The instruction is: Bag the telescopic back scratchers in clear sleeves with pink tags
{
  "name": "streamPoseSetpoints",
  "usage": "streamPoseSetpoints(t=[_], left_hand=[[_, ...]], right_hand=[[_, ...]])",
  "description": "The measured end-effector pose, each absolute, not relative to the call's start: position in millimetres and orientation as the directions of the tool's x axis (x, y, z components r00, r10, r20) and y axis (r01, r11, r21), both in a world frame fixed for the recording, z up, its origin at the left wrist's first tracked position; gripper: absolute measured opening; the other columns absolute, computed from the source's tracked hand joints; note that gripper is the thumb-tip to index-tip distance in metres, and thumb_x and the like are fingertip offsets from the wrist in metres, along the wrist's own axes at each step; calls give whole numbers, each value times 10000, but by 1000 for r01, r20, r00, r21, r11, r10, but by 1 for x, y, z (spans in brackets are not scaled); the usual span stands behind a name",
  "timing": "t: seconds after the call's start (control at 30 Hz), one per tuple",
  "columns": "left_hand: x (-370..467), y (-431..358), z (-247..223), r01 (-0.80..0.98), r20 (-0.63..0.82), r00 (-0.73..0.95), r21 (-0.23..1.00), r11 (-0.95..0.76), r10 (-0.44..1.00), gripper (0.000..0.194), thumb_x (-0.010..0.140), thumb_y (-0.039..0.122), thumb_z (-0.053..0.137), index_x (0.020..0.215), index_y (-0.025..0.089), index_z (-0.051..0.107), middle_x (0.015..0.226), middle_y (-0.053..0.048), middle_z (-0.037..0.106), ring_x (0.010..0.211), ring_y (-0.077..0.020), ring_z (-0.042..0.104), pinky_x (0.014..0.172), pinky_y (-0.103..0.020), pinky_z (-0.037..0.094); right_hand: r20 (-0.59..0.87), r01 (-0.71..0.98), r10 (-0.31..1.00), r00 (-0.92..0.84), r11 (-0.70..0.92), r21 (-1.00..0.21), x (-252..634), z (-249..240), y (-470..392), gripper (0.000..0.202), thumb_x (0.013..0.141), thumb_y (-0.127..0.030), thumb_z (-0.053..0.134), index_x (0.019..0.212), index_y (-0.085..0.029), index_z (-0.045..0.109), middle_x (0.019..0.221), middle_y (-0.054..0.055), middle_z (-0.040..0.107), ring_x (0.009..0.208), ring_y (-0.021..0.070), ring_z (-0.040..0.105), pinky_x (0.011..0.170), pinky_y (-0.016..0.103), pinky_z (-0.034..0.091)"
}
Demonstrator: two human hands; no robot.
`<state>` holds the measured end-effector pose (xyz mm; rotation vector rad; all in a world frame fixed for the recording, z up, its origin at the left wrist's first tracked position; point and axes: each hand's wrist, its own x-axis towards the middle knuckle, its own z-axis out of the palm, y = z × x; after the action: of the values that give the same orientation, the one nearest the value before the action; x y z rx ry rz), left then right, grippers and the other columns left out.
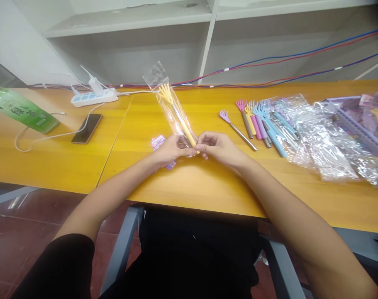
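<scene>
A yellow back scratcher [183, 121] lies inside a clear plastic sleeve [157, 74], its claw end pointing up and to the left. My left hand [171, 150] grips the sleeve near the lower end of the handle. Fingers of my right hand [216, 146] pinch the bottom end of the sleeved scratcher. Partly under my left hand are small pink and purple printed packets or cards [158, 142]. To the right of my hands lies a scratcher with a purple claw [238, 130], beside a row of several coloured scratchers [265, 124].
Clear plastic sleeves [328, 145] are heaped at the right, against a purple basket [357, 124]. At the left are a green bottle [27, 112], a phone [87, 128] and a white power strip [93, 96] with cables. Shelving [129, 25] stands behind the table [189, 187].
</scene>
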<state>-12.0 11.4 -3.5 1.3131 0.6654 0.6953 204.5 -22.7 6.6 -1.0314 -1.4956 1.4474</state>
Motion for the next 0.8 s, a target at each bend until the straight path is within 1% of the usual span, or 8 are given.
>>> streamPoseSetpoints(t=[0.2, 0.4, 0.47, 0.53, 0.6, 0.7, 0.77, 0.8], left_hand=[[-16, 11, 5, -41, -10, 697, 998, 54, 717, 455, 695, 360, 996, 986, 159, 710, 825, -32, 715, 710, -132, 647, 710, -299, 525], [-16, 10, 6, -40, 3, 699, 999, 34, 716, 541, 672, 416, 1009, 1034, 171, 690, 845, -29, 727, 707, -146, 674, 709, -317, 546], [-16, 9, 7, -22, -10, 727, 999, 38, 687, 548, 683, 434, 1004, 1037, 169, 681, 849, -34, 732, 704, -145, 675, 707, -316, 546], [-17, 7, 9, 14, -38, 770, 999, 43, 637, 568, 695, 442, 998, 1072, 168, 675, 882, -50, 748, 718, -149, 684, 713, -317, 551], [-18, 4, 11, 62, -71, 830, 997, 35, 553, 576, 713, 442, 989, 1118, 174, 678, 918, -62, 762, 746, -163, 703, 721, -322, 560], [-21, -2, 12, 157, -145, 913, 988, 0, 380, 549, 730, 420, 981, 1139, 197, 689, 943, -61, 768, 791, -188, 735, 720, -324, 568], [-22, -4, 11, 217, -200, 934, 976, -23, 296, 537, 728, 412, 981, 1131, 206, 692, 943, -52, 767, 795, -191, 741, 706, -318, 564], [-22, -4, 10, 237, -218, 936, 971, -39, 277, 534, 728, 413, 979, 1127, 206, 692, 937, -47, 764, 790, -190, 740, 697, -314, 559]], right_hand=[[-17, 55, 906, -423, 7, -998, 206, 12, -25, 461, 815, -594, 902, 856, -186, 692, 710, 5, 678, 588, 108, 561, 576, 269, 481], [-23, 64, 886, -463, 8, -998, 209, 20, -28, 466, 807, -598, 904, 853, -192, 680, 747, 6, 689, 599, 108, 543, 577, 272, 447], [-56, 91, 861, -506, -11, -996, 213, 22, -29, 482, 784, -597, 924, 824, -189, 670, 742, 8, 687, 615, 112, 551, 583, 270, 439], [-71, 110, 854, -516, -16, -994, 215, 21, -28, 492, 792, -611, 919, 816, -187, 669, 741, 6, 677, 641, 118, 566, 602, 272, 449], [-36, 69, 891, -453, -5, -998, 217, 20, -27, 486, 827, -630, 890, 903, -192, 693, 766, -4, 666, 644, 114, 566, 617, 274, 461], [29, -80, 959, -281, 6, -997, 217, 15, -22, 494, 862, -635, 867, 1055, -216, 688, 756, -35, 619, 587, 98, 524, 575, 266, 441], [37, -152, 975, -220, 3, -988, 218, 12, -19, 480, 858, -617, 879, 1036, -221, 673, 700, -51, 572, 550, 94, 493, 533, 259, 414], [37, -174, 977, -208, 1, -985, 218, 11, -17, 471, 852, -606, 889, 1008, -221, 667, 681, -55, 555, 539, 93, 483, 517, 255, 403]])
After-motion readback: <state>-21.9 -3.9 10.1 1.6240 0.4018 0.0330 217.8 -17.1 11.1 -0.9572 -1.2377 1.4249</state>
